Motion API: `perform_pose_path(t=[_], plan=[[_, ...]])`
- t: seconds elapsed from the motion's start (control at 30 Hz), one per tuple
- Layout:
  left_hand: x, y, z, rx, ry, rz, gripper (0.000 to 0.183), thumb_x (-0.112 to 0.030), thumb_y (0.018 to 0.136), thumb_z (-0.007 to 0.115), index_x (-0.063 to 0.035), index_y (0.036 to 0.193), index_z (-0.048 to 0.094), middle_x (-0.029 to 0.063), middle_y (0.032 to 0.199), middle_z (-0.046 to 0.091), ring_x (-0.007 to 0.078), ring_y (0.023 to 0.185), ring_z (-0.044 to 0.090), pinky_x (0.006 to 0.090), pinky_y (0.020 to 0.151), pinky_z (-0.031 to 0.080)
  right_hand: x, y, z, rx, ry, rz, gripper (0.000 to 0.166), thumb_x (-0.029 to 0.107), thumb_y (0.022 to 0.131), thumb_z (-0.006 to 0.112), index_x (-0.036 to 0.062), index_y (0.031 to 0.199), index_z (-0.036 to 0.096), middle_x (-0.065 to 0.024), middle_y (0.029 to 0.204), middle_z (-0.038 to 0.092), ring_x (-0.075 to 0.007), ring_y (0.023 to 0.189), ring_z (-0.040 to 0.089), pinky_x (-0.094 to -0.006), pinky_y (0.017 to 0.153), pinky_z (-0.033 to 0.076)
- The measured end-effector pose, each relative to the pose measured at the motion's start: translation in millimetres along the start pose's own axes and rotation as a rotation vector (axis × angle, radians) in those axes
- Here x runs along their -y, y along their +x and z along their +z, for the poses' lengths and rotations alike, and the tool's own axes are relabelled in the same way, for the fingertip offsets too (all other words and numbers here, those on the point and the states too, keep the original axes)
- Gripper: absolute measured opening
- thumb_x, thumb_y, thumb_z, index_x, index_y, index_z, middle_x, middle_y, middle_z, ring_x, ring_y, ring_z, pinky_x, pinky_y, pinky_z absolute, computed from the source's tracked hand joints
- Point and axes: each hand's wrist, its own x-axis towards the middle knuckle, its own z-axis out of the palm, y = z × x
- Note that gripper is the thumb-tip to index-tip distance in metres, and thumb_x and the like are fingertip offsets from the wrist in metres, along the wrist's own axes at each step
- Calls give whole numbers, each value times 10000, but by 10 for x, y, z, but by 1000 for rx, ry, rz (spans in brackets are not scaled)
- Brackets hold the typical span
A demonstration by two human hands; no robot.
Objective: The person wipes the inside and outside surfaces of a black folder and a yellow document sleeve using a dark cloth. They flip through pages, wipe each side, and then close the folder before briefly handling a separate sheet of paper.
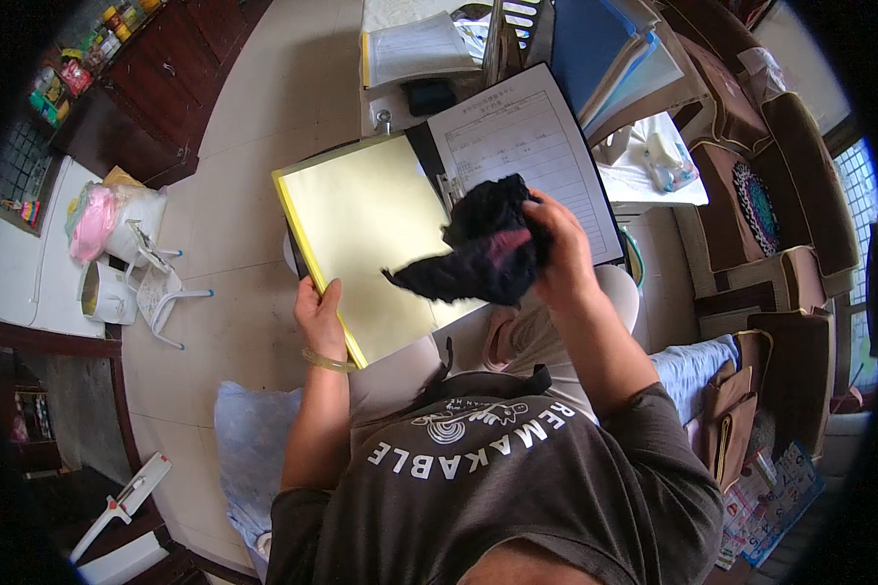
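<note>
My left hand [320, 316] grips the lower left edge of a report cover [366, 227] with a yellow slide spine, its thumb on top. A bunched black cloth [490, 256] with a dark red patch is held in my right hand [565, 245], above the cover's right side. Behind the cloth lies an open black clipboard folder [620, 252], its metal clip partly hidden. Under that clip is a printed form sheet [512, 139] with ruled lines. The report cover rests over the folder's left half, tilted across my lap.
Beyond the folder stands a table [384, 110] with another yellow-spined cover [417, 55] and a dark object [429, 96]. Blue folders [600, 51] stand upright at the right. A brown sofa [732, 197] is farther right; a small chair [159, 292] stands left.
</note>
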Motion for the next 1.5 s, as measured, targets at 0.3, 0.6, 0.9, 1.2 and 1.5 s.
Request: perform_pose_path(t=[0.3, 0.6, 0.9, 1.2, 1.5], plan=[[53, 6, -34, -30, -19, 25, 228, -1, 899, 603, 40, 1116, 547, 72, 1000, 654, 112, 857, 595, 245, 809, 466, -651, 198, 421, 118, 118, -56, 431, 230, 958, 558, -9, 1311, 487, -107, 1147, 611, -201, 1036, 594, -316, 923, 470], [-10, -23, 5, -40, -24, 35, 208, 5, 899, 604, 37, 1096, 547, 44, 975, 630, 87, 850, 558, 230, 793, 451, -1000, -128, 350, 741, -1416, -691, 756, 386, 794, 714, 72, 1411, 410, -183, 1494, 356, -376, 1394, 308, -518, 1133, 251], [-38, -17, -10, 24, 16, 23, 198, -11, 904, 599, 38, 1091, 551, 42, 981, 622, 92, 850, 551, 233, 799, 447, -1048, 411, 581, 691, -1429, -782, 656, 318, 778, 654, 106, 1367, 455, -169, 1445, 410, -407, 1359, 334, -524, 1131, 243], [-8, -15, -9, 42, 42, 37, 215, -16, 912, 592, 38, 1115, 547, 46, 996, 626, 94, 876, 554, 239, 822, 444, -1106, 1219, 1006, 563, -1513, -701, 643, 311, 792, 617, 134, 1387, 452, -142, 1484, 382, -373, 1391, 313, -498, 1146, 260], [65, -10, -56, 48, 71, 44, 252, 8, 908, 567, 40, 1156, 531, 48, 1019, 621, 93, 894, 557, 230, 833, 441, -1349, 547, 1172, 720, -1055, -830, 673, 172, 689, 713, 24, 1308, 494, -233, 1394, 453, -430, 1314, 402, -454, 1133, 315]])
